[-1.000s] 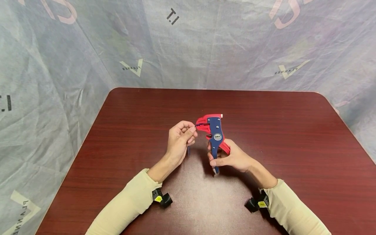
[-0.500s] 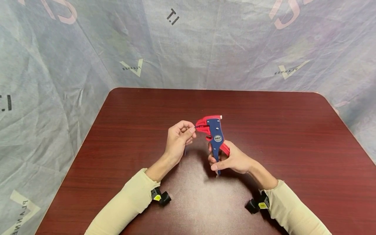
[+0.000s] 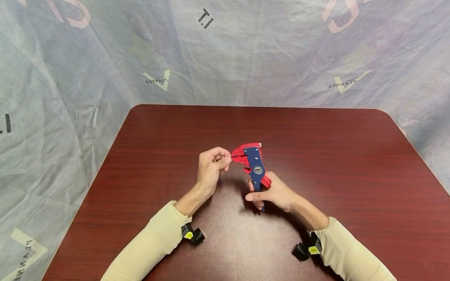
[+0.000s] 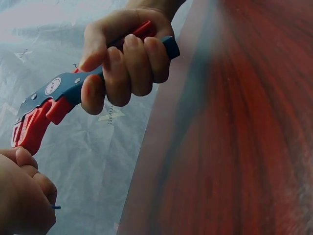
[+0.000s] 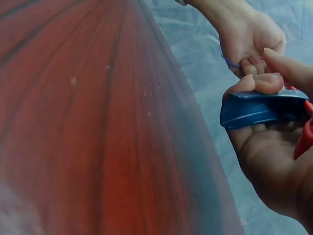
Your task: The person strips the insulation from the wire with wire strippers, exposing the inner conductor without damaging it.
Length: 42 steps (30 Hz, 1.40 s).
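A red and blue wire stripper (image 3: 252,159) is held upright above the table by my right hand (image 3: 277,192), its head pointing left. In the left wrist view, the fingers curl round the stripper's blue handle (image 4: 170,47). At the stripper's red nose, my left hand (image 3: 210,170) pinches a thin blue wire between thumb and forefinger. A short end of the blue wire (image 4: 56,207) pokes out behind that hand, also in the right wrist view as a blue wire (image 5: 230,62). How far the wire sits inside the nose is hidden.
Beneath both hands spreads a dark red wood-grain table (image 3: 168,128). Grey printed sheeting (image 3: 225,58) hangs behind and beside it. Each wrist wears a black camera mount, one at the left cuff (image 3: 193,236) and one at the right (image 3: 306,249).
The stripper and right hand have moved slightly down and left, and the right thumb has shifted left. My left hand has moved a little left and still pinches at the nose.
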{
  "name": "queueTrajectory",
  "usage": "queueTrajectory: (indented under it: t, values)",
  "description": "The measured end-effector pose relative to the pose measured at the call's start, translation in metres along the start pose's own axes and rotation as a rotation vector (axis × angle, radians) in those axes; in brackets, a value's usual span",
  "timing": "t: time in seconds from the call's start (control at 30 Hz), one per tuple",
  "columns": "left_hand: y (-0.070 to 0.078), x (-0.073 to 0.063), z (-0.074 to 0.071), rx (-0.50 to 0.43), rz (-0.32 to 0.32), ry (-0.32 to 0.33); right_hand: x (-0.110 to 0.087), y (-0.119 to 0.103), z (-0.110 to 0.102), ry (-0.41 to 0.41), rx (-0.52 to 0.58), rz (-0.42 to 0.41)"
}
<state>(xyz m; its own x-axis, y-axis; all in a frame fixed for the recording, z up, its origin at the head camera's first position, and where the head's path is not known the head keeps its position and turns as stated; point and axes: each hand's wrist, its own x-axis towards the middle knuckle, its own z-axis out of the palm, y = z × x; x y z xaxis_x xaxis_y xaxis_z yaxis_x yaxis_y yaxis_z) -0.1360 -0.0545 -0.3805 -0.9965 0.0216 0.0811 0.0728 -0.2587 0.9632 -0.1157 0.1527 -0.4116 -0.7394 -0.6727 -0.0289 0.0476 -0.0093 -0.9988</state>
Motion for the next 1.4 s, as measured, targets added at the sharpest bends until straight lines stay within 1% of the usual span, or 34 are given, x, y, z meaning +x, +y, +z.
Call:
queueTrajectory:
  t: [0.2,0.4,0.5,0.63,0.8,1.07,1.4]
  values:
    - [-0.0009,-0.0004,0.0009,0.014,0.005,0.029,-0.0009,-0.0019,0.0038,0.027,-0.011,0.003]
    - [-0.0009,-0.0017,0.0016,0.021,0.014,0.044,-0.0009,-0.0003,0.0052,0.028,0.024,0.02]
    - [-0.0021,-0.0015,0.002,0.022,0.018,0.049,-0.0009,0.0012,0.007,0.048,0.086,0.055]
    - [-0.003,-0.0006,0.0023,0.016,0.004,0.066,-0.0001,0.0006,0.0089,0.065,0.159,0.097]
    - [-0.0023,-0.001,0.0026,0.011,-0.003,0.068,-0.0012,-0.0032,0.0063,0.023,0.175,0.086]
    - [0.0003,-0.0028,0.0045,0.003,-0.005,0.054,-0.0036,-0.0009,0.0014,0.003,0.194,0.066]
    - [-0.0005,-0.0026,0.0027,0.043,0.015,0.044,-0.0063,-0.002,0.0012,-0.029,0.21,0.019]
